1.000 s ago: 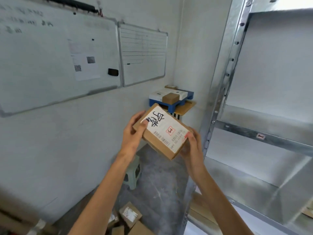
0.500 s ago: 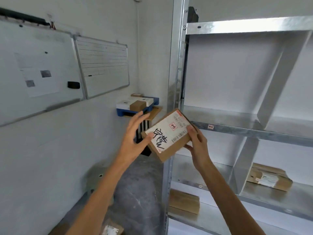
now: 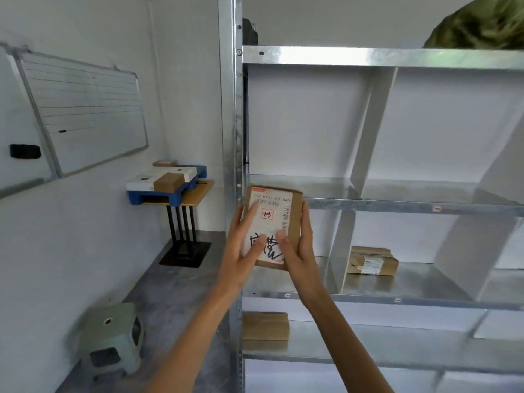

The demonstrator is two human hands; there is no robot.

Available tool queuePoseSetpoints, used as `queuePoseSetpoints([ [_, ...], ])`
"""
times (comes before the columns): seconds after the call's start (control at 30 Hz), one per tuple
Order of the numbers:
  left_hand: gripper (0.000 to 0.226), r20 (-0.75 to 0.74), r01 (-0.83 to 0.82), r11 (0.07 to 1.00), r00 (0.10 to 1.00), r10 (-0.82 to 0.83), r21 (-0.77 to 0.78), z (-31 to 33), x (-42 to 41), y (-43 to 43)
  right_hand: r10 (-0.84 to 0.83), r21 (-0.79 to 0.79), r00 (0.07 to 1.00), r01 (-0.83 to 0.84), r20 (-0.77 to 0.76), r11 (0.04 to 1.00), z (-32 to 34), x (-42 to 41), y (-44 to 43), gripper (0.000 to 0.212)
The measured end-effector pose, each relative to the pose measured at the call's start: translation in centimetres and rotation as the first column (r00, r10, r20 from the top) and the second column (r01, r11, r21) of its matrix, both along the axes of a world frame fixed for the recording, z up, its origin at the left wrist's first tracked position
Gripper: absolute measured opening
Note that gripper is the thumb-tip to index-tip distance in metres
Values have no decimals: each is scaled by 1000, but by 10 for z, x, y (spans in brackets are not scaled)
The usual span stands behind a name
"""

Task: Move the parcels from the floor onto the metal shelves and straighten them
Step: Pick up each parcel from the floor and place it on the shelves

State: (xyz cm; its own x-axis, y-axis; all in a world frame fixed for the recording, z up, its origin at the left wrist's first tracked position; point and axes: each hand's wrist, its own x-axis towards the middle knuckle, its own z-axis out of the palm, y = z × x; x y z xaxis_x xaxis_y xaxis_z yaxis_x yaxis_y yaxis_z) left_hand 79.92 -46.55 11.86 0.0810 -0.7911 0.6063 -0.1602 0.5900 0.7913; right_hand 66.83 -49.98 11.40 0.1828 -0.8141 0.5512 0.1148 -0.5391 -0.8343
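Left hand (fingers flat) presses the parcel, right hand gripping.

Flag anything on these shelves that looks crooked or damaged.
The right-hand parcel on the metal shelves, beside a divider, looks crumpled on top and seems slightly skewed to the shelf edge. The lower parcel by the left post looks square enough. The held parcel looks intact.

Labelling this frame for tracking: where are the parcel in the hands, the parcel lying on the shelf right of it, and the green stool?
Held parcel (image 3: 272, 219): head view, on its white label.
Shelved parcel (image 3: 371, 260): head view, middle of its front.
Green stool (image 3: 119, 319): head view, on its seat.
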Motion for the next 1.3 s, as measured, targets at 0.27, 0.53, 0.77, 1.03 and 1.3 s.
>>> queuePoseSetpoints([
  [0.27,63,69,194,981,979,-194,0,10,-83,-23,-141,-122,984,128,-109,984,9,-105,12,65],
  [0.53,56,90,250,962,966,-241,-109,18,-207,-55,-324,-137,945,315,-52,939,16,-217,7,57],
  [0.77,50,171,289,936,951,-257,-200,29,-348,-82,-499,-154,866,497,26,854,15,-356,-3,59],
  [1.03,57,190,391,891,916,-353,-230,33,-554,-102,-620,-227,785,601,-14,766,33,-541,4,54],
  [1.3,63,145,411,888,910,-388,-206,25,-680,-127,-689,-281,721,646,-79,709,30,-661,-26,55],
])
